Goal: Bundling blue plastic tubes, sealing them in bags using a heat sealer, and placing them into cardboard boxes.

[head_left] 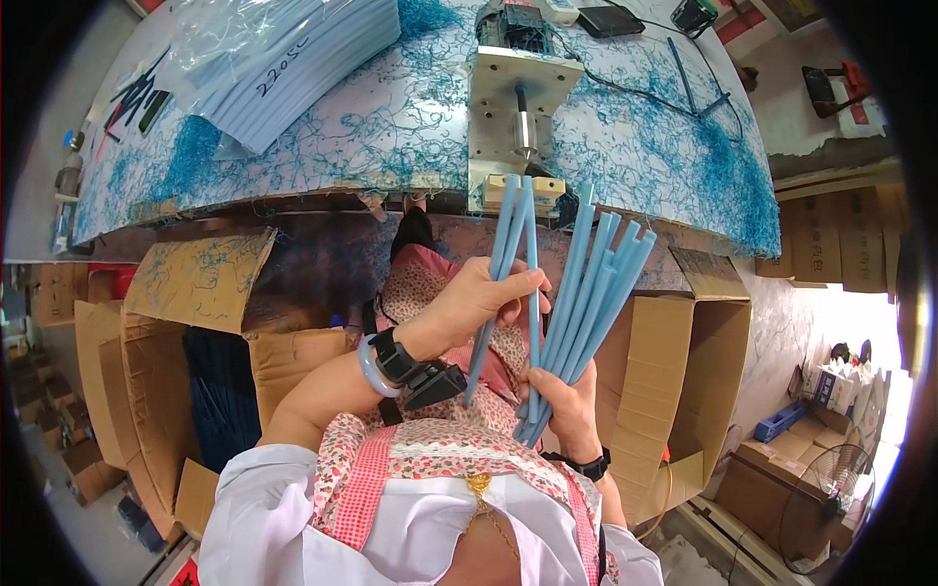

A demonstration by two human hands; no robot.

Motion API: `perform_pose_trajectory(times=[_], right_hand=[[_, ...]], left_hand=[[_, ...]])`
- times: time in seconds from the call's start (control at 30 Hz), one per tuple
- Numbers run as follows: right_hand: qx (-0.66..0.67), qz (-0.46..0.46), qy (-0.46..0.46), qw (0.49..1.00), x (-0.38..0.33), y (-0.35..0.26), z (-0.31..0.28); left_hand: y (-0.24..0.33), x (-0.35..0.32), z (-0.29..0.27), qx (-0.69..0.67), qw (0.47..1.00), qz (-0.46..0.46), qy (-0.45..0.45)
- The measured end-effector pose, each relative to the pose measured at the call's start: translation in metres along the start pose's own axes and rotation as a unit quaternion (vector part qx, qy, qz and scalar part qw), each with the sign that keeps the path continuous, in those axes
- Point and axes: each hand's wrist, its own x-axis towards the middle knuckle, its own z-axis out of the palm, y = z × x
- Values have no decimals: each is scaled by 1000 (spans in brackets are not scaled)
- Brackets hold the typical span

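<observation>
**Head view: both hands hold blue tubes below the bench's near edge**

Head view, from the left: a cardboard box (210, 278) stands open under the bench (391, 127), its flap flecked with blue shavings and dark blue stock inside. Above it, at the bench's far left corner, lies a stack of pale sheets in a clear bag (283, 59). Blue shavings (186, 156) litter the whole benchtop.

The left hand (479, 303), with a bracelet and a black strap at the wrist, is closed around two or three blue tubes (513, 234). Thumb and fingers pinch them partway along their length. Their upper ends rise to the bench's near edge, right in front of a small metal machine (518, 98) that is mounted at the middle of that edge.

Just beside it, the right hand (562, 400) is closed in a fist around the lower ends of a larger bundle (596, 283) of blue tubes, which fans upward and to the right, with its tips just below the bench's near edge. The two sets of tubes cross near the right hand.

To the right, a second open cardboard box (684, 371) stands below the bench's right end.
</observation>
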Motion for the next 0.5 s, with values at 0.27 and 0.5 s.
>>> perform_pose_trajectory(times=[0.27,0.5], right_hand=[[46,-28,-31,998,19,-12,18],[-85,-110,-24,990,19,15,25]], left_hand=[[9,16,-7,-14,998,28,48],[-3,14,10,-48,995,12,91]])
